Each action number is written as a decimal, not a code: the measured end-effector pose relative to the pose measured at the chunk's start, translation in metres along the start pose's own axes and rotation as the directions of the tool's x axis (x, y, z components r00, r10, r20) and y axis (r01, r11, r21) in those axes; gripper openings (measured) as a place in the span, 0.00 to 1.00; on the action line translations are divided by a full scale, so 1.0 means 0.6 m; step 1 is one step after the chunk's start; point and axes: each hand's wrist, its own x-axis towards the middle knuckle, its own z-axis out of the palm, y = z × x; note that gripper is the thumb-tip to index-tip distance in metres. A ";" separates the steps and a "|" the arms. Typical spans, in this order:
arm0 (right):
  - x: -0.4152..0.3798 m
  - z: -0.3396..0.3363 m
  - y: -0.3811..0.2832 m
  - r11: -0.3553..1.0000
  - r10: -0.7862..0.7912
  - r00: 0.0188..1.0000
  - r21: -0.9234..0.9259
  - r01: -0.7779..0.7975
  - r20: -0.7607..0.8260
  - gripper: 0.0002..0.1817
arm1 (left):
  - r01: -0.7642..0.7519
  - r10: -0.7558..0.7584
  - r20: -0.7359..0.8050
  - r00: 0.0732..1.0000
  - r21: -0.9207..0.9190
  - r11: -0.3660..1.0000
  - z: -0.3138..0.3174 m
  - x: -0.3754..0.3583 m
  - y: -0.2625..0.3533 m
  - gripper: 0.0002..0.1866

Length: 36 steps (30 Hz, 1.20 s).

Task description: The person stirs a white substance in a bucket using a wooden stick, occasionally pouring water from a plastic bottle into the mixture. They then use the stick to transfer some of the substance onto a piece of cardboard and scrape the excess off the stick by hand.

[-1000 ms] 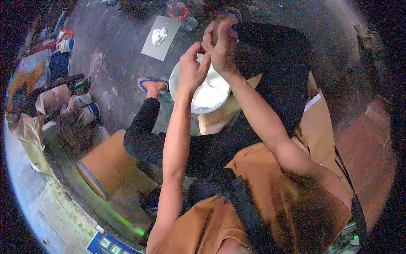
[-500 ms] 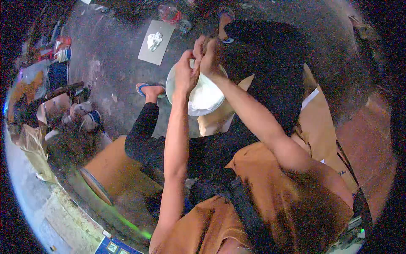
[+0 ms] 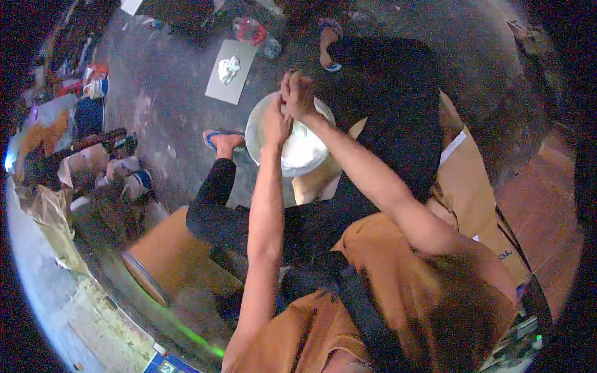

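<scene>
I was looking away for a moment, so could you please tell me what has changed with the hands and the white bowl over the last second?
Both hands came down from above the white bowl: the left hand and right hand now sit low over its far rim, pressed together. Whether they grip anything is unclear. The bowl, the grey board with its white lump and the sandalled foot stayed put.

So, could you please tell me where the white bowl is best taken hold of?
Probably by the bare rim of the white bowl on the left, coming from that side: both hands crowd the far edge, and white paste fills the inside.
</scene>
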 end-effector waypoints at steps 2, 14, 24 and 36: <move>0.002 -0.005 0.002 0.827 0.424 0.827 0.213 -0.519 0.370 0.20 | 0.025 -0.031 0.062 0.998 0.101 0.995 -0.009 -0.001 0.027 0.17; -0.007 -0.005 0.011 0.861 0.408 0.862 0.188 -0.473 0.301 0.26 | 0.026 -0.025 -0.003 1.000 0.071 0.997 0.014 0.003 -0.004 0.12; 0.042 -0.027 -0.041 0.999 -0.032 0.997 0.027 0.034 -0.066 0.26 | -0.056 0.057 0.013 0.998 -0.083 0.995 -0.050 0.029 0.096 0.13; 0.080 -0.065 -0.101 0.800 0.304 0.939 0.493 -0.342 0.158 0.29 | -0.091 0.092 0.005 0.996 -0.106 0.990 -0.066 0.039 0.109 0.12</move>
